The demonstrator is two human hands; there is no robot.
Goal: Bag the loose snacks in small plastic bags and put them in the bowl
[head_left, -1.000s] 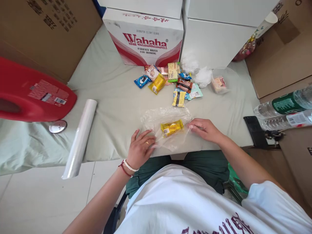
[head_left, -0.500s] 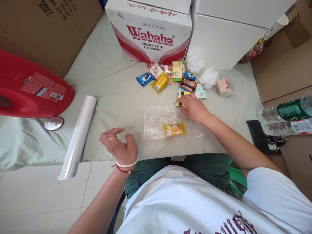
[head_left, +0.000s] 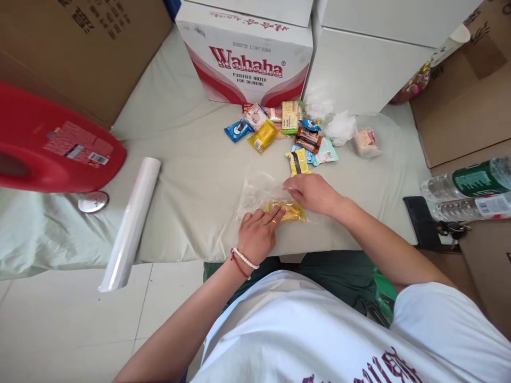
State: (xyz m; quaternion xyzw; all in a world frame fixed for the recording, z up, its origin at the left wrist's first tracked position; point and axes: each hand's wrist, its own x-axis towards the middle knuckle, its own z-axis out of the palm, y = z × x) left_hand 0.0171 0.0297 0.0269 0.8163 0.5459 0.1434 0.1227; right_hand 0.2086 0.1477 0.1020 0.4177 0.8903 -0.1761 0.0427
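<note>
A yellow snack packet (head_left: 292,211) lies under a sheet of clear plastic wrap (head_left: 259,190) on the pale green cloth near the front edge. My left hand (head_left: 258,233) rests flat with its fingertips on the packet's left end, pressing the wrap down. My right hand (head_left: 313,191) is at the packet's upper right side, its fingers on the wrap there. Whether the right hand pinches the film cannot be told.
A pile of small snack packets (head_left: 287,133) lies behind, before a Wahaha carton (head_left: 247,58). A roll of clear wrap (head_left: 131,221) lies at the left beside a red jug (head_left: 51,149). Water bottles (head_left: 467,191) and a black phone (head_left: 419,221) sit at the right.
My left hand came back from the left onto the packet. My right hand drew back from the snack pile to the wrap, and the film is now folded closer over the packet.
</note>
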